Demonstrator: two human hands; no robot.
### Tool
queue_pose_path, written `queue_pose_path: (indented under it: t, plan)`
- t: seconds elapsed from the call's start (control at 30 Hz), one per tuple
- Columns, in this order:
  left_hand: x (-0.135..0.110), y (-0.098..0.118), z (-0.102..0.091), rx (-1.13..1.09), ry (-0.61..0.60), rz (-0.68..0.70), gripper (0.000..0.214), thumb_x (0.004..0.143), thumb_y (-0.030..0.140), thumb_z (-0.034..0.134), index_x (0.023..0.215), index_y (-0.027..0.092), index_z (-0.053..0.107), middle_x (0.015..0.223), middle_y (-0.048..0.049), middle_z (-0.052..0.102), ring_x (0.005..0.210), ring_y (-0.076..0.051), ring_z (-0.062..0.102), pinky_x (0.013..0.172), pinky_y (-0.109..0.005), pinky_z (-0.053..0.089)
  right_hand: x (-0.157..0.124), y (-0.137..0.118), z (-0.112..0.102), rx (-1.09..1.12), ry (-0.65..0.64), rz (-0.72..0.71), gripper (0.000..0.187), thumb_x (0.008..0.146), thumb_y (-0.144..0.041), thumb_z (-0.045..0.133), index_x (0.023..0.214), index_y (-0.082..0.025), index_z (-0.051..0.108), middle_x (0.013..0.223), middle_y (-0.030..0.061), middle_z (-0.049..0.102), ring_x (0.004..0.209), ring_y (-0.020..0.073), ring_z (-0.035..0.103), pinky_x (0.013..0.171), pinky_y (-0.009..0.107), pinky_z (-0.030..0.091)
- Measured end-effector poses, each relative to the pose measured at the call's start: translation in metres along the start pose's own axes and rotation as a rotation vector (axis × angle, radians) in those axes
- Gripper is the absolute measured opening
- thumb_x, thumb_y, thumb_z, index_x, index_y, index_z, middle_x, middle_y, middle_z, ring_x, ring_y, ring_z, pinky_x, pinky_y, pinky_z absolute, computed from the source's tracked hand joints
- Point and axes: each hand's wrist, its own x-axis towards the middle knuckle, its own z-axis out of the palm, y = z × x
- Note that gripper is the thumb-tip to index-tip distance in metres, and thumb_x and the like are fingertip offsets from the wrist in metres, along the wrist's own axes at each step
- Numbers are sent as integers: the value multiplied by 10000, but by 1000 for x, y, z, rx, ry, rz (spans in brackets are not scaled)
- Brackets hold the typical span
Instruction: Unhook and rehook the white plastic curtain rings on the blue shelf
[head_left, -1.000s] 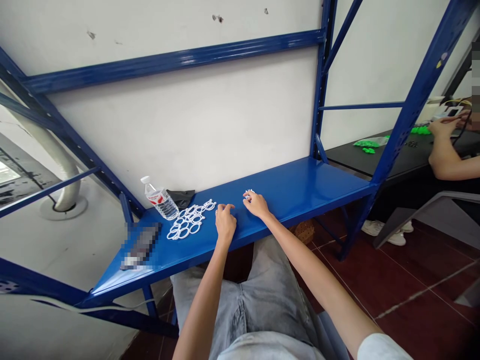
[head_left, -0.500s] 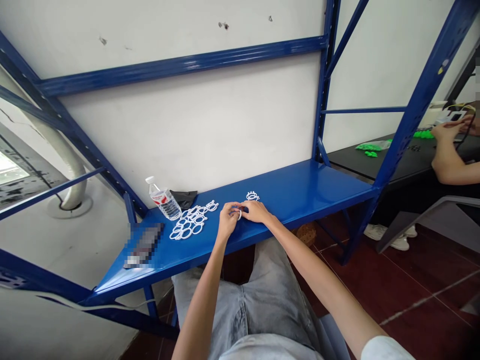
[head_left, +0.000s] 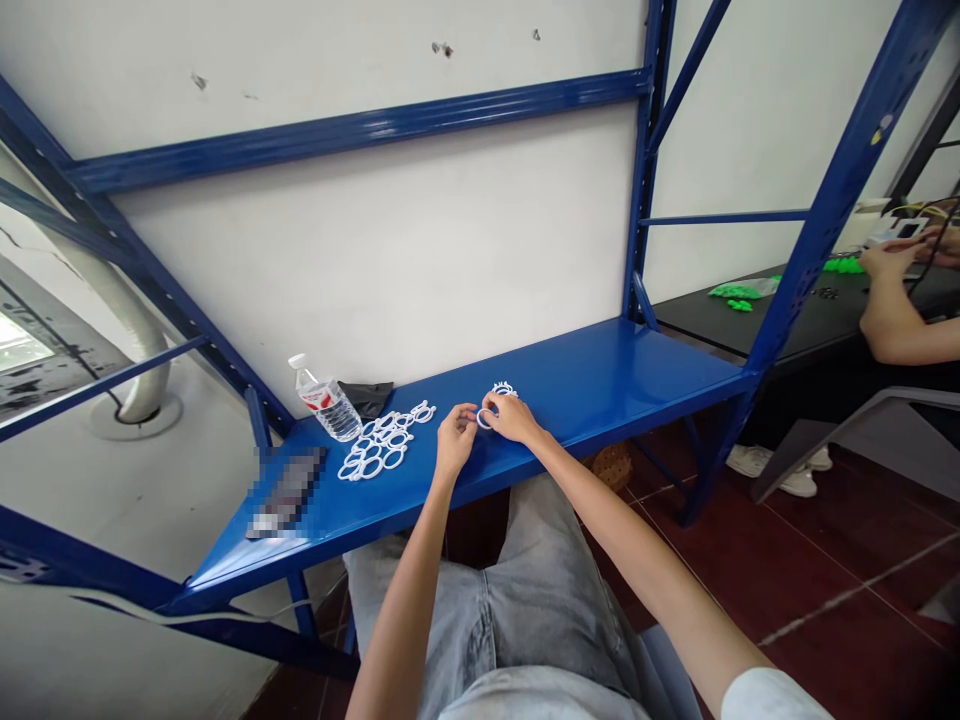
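Both my hands meet over the middle of the blue metal shelf (head_left: 600, 380). My right hand (head_left: 512, 418) pinches a small white plastic ring (head_left: 482, 419). My left hand (head_left: 454, 441) is curled beside it, fingertips at the ring's left side; whether it also grips the ring I cannot tell. Just behind my right hand lies a white toothed ring piece (head_left: 504, 389). A heap of several white ring parts (head_left: 381, 441) lies on the shelf to the left of my left hand.
A water bottle (head_left: 324, 399) lies next to a dark cloth (head_left: 367, 395) behind the heap. A blurred flat object (head_left: 285, 490) rests at the shelf's left end. Another person's arm (head_left: 896, 315) rests on a black table (head_left: 787, 320) with green parts (head_left: 735, 293).
My hands came together from apart. The right hand left the toothed piece on the shelf, and a white ring went from between both hands into the right hand's pinch.
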Motion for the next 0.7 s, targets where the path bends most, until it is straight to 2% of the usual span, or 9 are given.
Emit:
queue_pose_path:
  t: [0.2,0.4,0.53,0.6,0.7]
  plan:
    - [-1,2,5,114,-67,-42,273,900,452,673,969,192,713,710,-18,709,644,-184,650,633,-282,468,-3,-6,-4,-13,-37,-31,229,905,-194,637,1109,-249,725,1082,59,763,1002,245,683,802,292,452]
    - [-1,5,5,8,-135,-22,359,900,531,698,1023,194,705,823,-45,761,730,-189,690,676,-276,496,-3,-4,-3,-5,1,33,269,929,-214,620,1181,-252,710,1096,67,760,988,243,676,805,291,457]
    - [-2,6,6,32,-202,7,355,899,544,706,933,190,707,793,-42,750,740,-194,699,713,-289,514,-3,-2,-2,-41,-10,10,257,929,-207,624,1164,-254,714,1072,58,755,965,229,680,789,279,454]
    - [-1,3,6,34,-203,10,351,909,536,689,918,185,701,780,-47,745,740,-197,704,722,-297,525,-2,-3,-1,-51,-14,8,243,925,-207,642,1148,-258,723,1069,54,756,978,225,684,793,275,459]
    - [1,-2,3,-62,-163,-15,375,904,554,672,952,183,679,835,-69,758,752,-200,713,738,-314,549,0,-5,0,-42,27,97,223,959,-303,668,1171,-273,728,1074,52,764,995,231,695,814,284,484]
